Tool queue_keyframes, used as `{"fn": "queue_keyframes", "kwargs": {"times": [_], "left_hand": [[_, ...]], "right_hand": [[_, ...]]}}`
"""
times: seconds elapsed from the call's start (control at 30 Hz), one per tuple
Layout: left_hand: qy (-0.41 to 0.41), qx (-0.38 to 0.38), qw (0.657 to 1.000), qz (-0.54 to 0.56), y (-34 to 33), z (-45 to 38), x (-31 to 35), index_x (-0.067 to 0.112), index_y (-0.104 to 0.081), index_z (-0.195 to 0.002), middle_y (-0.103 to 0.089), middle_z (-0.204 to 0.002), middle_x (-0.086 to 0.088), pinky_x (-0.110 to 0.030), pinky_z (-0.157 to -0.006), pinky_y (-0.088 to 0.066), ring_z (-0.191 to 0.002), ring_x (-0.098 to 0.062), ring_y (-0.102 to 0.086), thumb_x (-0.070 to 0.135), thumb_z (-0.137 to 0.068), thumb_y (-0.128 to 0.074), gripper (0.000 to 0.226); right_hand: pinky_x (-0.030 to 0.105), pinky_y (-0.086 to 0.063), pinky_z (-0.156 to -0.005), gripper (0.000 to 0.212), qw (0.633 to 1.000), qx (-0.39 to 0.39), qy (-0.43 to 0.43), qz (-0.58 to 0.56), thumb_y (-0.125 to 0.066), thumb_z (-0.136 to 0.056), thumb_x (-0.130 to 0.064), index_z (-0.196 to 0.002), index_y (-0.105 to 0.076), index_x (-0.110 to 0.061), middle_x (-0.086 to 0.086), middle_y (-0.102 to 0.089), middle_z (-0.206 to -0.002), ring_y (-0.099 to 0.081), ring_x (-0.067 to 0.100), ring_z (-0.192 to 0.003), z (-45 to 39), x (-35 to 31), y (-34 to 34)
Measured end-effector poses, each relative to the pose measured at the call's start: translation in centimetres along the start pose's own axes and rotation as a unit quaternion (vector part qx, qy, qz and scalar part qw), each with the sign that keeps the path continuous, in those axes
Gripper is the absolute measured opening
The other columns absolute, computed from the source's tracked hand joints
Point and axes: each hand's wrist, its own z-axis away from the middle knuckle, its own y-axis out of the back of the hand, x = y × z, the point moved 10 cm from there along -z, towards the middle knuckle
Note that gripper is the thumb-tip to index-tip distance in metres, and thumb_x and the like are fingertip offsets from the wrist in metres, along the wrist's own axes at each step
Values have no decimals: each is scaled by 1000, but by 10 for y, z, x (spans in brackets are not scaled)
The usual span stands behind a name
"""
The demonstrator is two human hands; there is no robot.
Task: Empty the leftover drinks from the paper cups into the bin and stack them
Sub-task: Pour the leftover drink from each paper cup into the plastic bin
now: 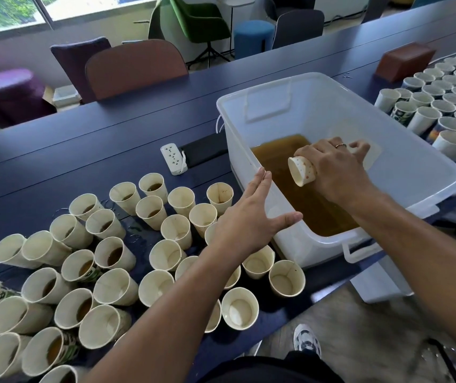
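here the right hand (337,170) clamps a paper cup (302,170) lying sideways, base toward the camera, perhaps emptied; left hand (249,217) spread.

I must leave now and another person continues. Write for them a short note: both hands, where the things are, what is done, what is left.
Right hand: holds a paper cup tipped over, bottom showing, inside the bin, above the brown liquid.
Left hand: open, empty, fingertips at the bin's near-left rim.
Left cups: many stand upright on the dark table; several hold brown drink, some look empty.
Right cups: another group beyond the bin; contents cannot be told.
Done: some drink is already in the bin.
Left: empty the remaining cups; no stack is visible yet.
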Motion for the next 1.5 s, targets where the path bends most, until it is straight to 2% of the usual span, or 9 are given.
{"fn": "queue_keyframes", "kwargs": {"times": [0.33,0.47,0.63,0.83,1.03,1.13,1.33,1.43,1.5], "left_hand": [[-11,12,1000,-8,7,3,2,39,-5,-161,7,-165,28,-47,-113,-39,-153,-12,-22,75,-83,-59,101],[-23,35,998,55,22,7,-2,35,-29,-157,-21,-166,16,-50,-109,-46,-138,-21,-47,65,-88,-63,83],[-25,141,971,191,88,32,-19,27,-58,-136,-69,-117,11,-35,-87,-55,-98,-18,-68,51,-94,-65,49],[-8,242,932,270,155,82,-42,31,-65,-106,-75,-92,6,-18,-58,-53,-70,-8,-71,37,-100,-60,10],[89,294,907,288,168,127,-109,14,-75,-99,-73,-70,1,-14,-51,-46,-51,-5,-59,14,-93,-71,8],[169,248,907,296,152,142,-148,11,-76,-96,-70,-65,2,-11,-46,-40,-46,-2,-53,8,-90,-72,8],[279,233,900,241,136,174,-214,20,-78,-80,-72,-67,5,-20,-59,-44,-54,-4,-54,11,-85,-73,11],[303,277,891,194,147,186,-234,29,-73,-72,-73,-70,12,-25,-69,-51,-64,3,-63,13,-84,-72,20],[324,293,885,158,152,189,-243,32,-70,-76,-75,-82,10,-34,-82,-57,-84,-10,-70,17,-85,-72,17]], "right_hand": [[50,-29,-93,60,995,4,-49,-86,-80,-77,-30,-130,-52,-25,7,-64,-122,-56,33,-113,-1,8,3],[51,-28,-92,62,991,53,-44,-116,-82,-75,-34,-127,-51,-22,10,-64,-121,-55,36,-114,-4,-2,27],[50,-25,-101,76,975,67,-45,-209,-86,-73,-41,-134,-43,-22,7,-57,-134,-49,32,-125,-11,-42,66],[30,-19,-91,87,946,35,34,-320,-89,-67,-45,-135,-41,-22,-9,-50,-126,-41,12,-115,-3,-136,91],[38,-20,-97,89,916,-34,99,-386,-89,-62,-53,-132,-38,-29,-11,-52,-125,-43,15,-121,13,-220,50],[32,-17,-93,89,907,-81,143,-387,-89,-62,-53,-131,-34,-34,-9,-53,-128,-40,11,-119,26,-256,24],[53,-22,-111,103,892,-294,268,-216,-87,-67,-40,-146,-21,-43,-5,-30,-150,-26,27,-138,43,-305,-36],[54,-33,-110,76,904,-298,245,-183,-78,-78,-31,-142,-39,-44,-3,-35,-148,-35,27,-135,14,-304,-49],[47,-49,-97,51,914,-270,188,-239,-71,-85,-31,-133,-54,-35,0,-57,-127,-56,23,-113,-14,-303,-54]]}}
